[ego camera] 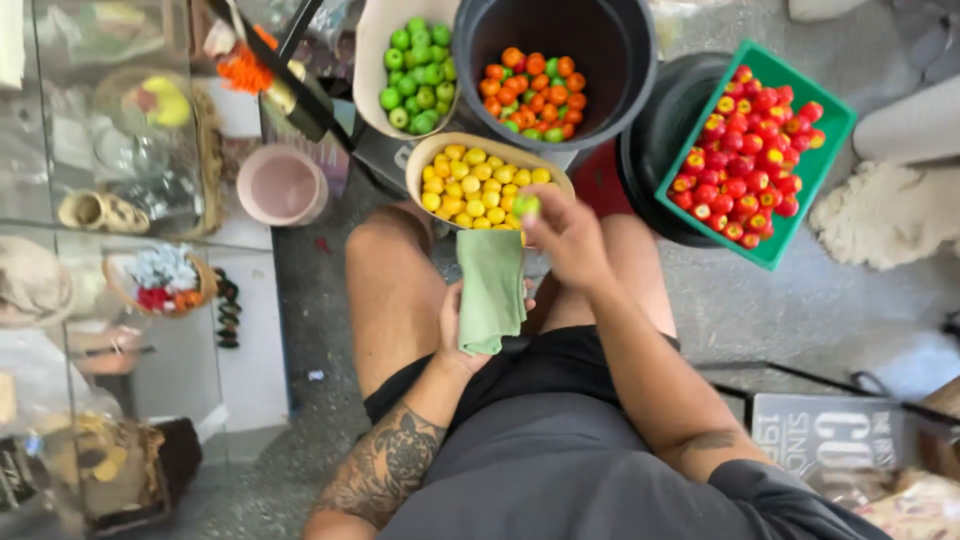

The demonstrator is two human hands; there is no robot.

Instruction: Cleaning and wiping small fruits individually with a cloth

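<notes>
Pinching fruit: the right hand (pixel 570 235) closes its grip on a small round glossy green fruit (pixel 526 206), just over the near rim of the yellow-fruit bowl.
Cloth: the left hand (pixel 462 335) clasps a soft, matte green cloth (pixel 491 290), hanging in a long fold between the bare knees.
Yellow bowl: pale oval bowl (pixel 420 160) of smooth yellow fruits.
Beyond: a beige tub (pixel 372 60) of green fruits; a round black bucket (pixel 620 60) of orange ones.
Right side: a square green plastic basket (pixel 830 150) of shiny red fruits on the speckled floor (pixel 760 310).
</notes>
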